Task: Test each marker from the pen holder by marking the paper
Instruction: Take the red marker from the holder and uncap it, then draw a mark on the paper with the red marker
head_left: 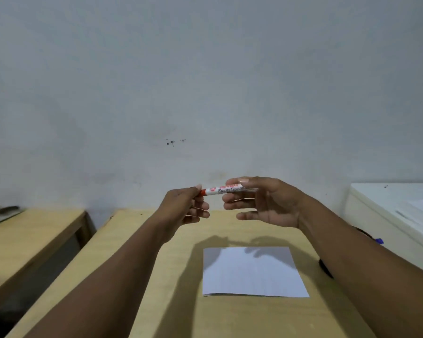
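The red marker (221,189) is held level above the desk (176,276), beyond the far edge of the paper (252,272). The red end is pinched by the left hand (188,206) and the barrel is grasped by the right hand (261,201), a grip judged suited to uncapping. The paper is unmarked.

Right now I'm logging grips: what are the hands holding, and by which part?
One marker, level above the paper. The left hand pinches its red end; the right hand grips the other end, which its fingers hide.
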